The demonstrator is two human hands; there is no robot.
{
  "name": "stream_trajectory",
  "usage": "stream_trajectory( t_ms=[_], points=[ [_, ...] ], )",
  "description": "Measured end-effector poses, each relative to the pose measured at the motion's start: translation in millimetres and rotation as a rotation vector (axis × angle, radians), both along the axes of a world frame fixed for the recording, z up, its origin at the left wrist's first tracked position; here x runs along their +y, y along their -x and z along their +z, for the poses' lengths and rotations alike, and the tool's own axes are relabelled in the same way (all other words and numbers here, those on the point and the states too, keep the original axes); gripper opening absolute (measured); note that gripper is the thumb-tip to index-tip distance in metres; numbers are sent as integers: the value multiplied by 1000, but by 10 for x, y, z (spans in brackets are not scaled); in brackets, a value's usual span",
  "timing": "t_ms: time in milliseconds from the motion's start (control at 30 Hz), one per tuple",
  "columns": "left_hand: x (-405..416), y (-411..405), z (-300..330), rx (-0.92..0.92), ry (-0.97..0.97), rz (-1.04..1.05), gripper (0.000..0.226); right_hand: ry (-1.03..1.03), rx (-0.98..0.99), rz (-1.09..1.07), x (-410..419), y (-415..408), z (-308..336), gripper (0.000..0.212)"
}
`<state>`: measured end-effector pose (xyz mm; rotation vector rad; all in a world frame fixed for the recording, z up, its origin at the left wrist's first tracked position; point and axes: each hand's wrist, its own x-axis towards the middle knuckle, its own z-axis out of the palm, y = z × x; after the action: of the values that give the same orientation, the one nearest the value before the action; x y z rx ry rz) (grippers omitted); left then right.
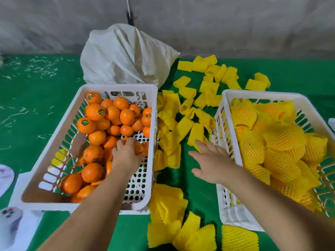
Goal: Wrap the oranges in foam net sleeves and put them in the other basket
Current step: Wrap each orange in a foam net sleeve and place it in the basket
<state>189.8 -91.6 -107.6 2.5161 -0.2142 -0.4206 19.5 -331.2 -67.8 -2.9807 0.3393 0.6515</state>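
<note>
Inside the white slotted plastic basket [54, 156], the left hand [126, 156] closes its fingers over a bare round orange [138, 147]. Right of that basket, the right hand [212, 163] hovers wide open and empty, probably reaching for a yellow foam net sleeve [196, 134].

grey wall [235, 24], green tabletop [36, 105]

No legible text, brand, number or sign found. Several oranges [95, 111] in the left basket [54, 154] carry small round stickers [101, 111], dark with green and gold marks; any lettering on them is too small and blurred to read. Nothing else bears markings.
</note>
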Motion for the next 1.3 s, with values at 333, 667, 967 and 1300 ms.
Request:
stream_trajectory(
  t_ms=[333,667,967,1300],
  points=[
    [-263,692,618,-279,758,-6,66,93,310,-156,-320,-584,-560,75],
    [-433,791,590,-174,590,-187,76,-311,-261,-380,-224,-792,-498,45],
    [-462,772,756,185,744,-221,62,-1586,-684,-731,26,51,49,50],
    [-508,892,718,510,891,-307,63,-1724,-535,-897,151,-52,163,41]
  ],
)
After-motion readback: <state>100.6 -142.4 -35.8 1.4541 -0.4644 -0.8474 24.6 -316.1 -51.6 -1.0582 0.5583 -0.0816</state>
